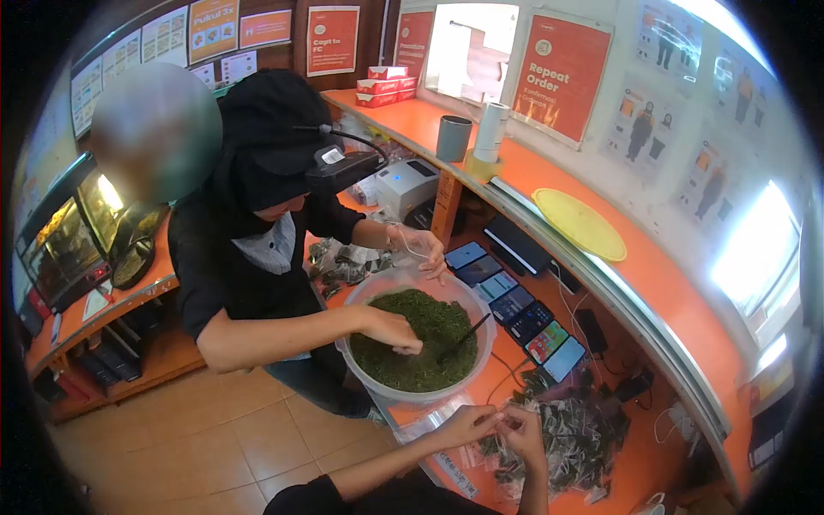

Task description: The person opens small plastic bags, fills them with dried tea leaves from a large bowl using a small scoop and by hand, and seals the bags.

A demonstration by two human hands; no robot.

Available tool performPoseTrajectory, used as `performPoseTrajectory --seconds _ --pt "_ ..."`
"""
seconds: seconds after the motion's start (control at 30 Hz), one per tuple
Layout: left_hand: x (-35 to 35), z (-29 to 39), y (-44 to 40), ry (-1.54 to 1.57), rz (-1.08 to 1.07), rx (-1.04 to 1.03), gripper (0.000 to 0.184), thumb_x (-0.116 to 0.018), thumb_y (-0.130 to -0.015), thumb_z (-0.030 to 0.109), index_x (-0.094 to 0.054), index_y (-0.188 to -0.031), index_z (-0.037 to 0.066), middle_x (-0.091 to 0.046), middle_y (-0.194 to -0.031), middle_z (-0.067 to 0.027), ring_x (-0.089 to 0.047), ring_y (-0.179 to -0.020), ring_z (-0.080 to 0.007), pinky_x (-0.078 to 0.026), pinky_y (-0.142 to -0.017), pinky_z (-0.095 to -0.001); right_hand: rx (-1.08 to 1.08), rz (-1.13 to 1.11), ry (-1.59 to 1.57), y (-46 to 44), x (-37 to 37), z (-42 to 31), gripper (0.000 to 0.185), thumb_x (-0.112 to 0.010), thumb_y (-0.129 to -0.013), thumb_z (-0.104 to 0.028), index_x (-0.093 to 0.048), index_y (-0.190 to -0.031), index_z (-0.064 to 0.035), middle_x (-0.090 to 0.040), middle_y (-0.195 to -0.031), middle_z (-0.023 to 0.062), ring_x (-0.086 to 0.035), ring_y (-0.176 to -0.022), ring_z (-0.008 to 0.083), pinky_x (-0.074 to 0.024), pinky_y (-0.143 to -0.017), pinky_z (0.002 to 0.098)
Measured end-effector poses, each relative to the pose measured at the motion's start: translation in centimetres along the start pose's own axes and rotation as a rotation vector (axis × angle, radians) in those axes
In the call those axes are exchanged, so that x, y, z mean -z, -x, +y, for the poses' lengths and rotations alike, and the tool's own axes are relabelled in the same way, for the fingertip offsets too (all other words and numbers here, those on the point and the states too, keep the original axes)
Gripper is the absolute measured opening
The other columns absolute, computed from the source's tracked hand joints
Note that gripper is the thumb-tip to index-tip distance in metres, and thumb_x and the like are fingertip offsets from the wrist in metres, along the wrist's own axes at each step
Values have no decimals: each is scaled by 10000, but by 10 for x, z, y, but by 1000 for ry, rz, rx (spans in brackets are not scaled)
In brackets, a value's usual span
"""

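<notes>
Fingertips of my left hand (466, 427) and my right hand (522, 435) meet in a pinch at the bottom centre; what they hold is too small to make out. Below and right of them lies a pile of small clear packets (584, 438) with dark green contents. Beyond my hands stands a clear round tub (483, 322) of chopped green herb (403, 360), with a black utensil (465, 335) stuck in it. A co-worker's hand (393, 330) reaches into the herb, and their other hand (421, 249) is above the tub's far rim.
A row of phones (513, 305) lies right of the tub. Behind them are a black device (519, 245), cables and a raised orange shelf (669, 300) with a yellow lid (579, 225). The co-worker (257, 172) stands at the left. More packets (348, 262) lie beyond the tub.
</notes>
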State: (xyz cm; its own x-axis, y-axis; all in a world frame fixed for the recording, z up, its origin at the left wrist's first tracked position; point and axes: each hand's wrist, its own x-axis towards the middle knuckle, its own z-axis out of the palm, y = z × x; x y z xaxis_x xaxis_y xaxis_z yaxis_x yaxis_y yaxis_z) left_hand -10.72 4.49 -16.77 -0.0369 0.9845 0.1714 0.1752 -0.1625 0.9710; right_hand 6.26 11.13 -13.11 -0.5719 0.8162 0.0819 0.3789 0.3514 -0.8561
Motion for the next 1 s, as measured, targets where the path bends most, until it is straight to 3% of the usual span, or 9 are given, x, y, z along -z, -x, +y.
performPoseTrajectory --seconds 0.17,0.37,0.5,0.63,0.7,0.83,0.9,0.93,1.0 --pt "10 2 7 224 -139 6 369 -600 -987 324 -633 -883 -28 -655 -697 -83 -635 -623 -130 -491 -570 -318 -165 -235 -322 1 8 0 198 -752 -789 -157 -719 -886 11 -649 -695 76 -580 -638 99 -450 -575 285" --pt "8 -15 3 -400 57 133 442 -501 -984 298 -613 -675 2 -619 -569 -139 -663 -569 -266 -511 -575 -381 138 520 453 6 7 4 103 -679 -735 -43 -636 -677 30 -607 -618 96 -564 -519 144 -431 -514 306" --pt "-6 3 6 -90 69 134 424 -442 -1013 308 -620 -818 -24 -605 -588 -164 -654 -565 -304 -509 -572 -411 250 304 256 4 11 -12 128 -688 -758 -72 -607 -702 9 -577 -629 112 -554 -509 188 -429 -502 321" --pt "-7 24 0 30 -68 147 411 -423 -1070 328 -604 -971 -28 -590 -619 -95 -642 -559 -217 -496 -550 -365 223 134 175 6 2 -29 122 -704 -773 -75 -603 -767 -8 -596 -721 104 -551 -522 208 -428 -498 314" --pt "-10 15 5 191 -52 220 356 -552 -1012 317 -606 -971 -32 -616 -640 -130 -632 -548 -220 -480 -528 -361 182 123 167 7 3 -33 121 -707 -771 -71 -602 -773 -10 -592 -726 102 -555 -541 210 -433 -504 318" --pt "-15 5 12 -248 41 95 344 -669 -924 299 -608 -995 -32 -647 -680 -171 -659 -572 -217 -487 -531 -358 264 323 409 7 5 0 129 -706 -778 -88 -604 -779 -8 -582 -732 109 -594 -617 247 -458 -532 349" --pt "-6 24 12 -148 -15 276 321 -633 -872 252 -591 -953 -55 -675 -718 -228 -679 -613 -384 -555 -596 -424 323 304 482 6 4 -8 138 -692 -788 -111 -601 -796 -7 -578 -744 134 -616 -655 311 -481 -558 386" --pt "-4 26 11 -144 -33 276 321 -633 -872 252 -591 -953 -55 -675 -718 -228 -679 -613 -384 -555 -596 -424 332 320 487 5 4 -6 140 -686 -794 -121 -614 -830 -6 -594 -776 152 -635 -694 333 -502 -588 391" --pt "-7 27 13 -232 117 341 415 -680 -833 231 -560 -1085 -75 -669 -906 -288 -658 -866 -474 -551 -773 -461 348 338 495 4 9 -8 175 -678 -806 -100 -650 -947 0 -648 -889 191 -680 -789 364 -551 -669 376"
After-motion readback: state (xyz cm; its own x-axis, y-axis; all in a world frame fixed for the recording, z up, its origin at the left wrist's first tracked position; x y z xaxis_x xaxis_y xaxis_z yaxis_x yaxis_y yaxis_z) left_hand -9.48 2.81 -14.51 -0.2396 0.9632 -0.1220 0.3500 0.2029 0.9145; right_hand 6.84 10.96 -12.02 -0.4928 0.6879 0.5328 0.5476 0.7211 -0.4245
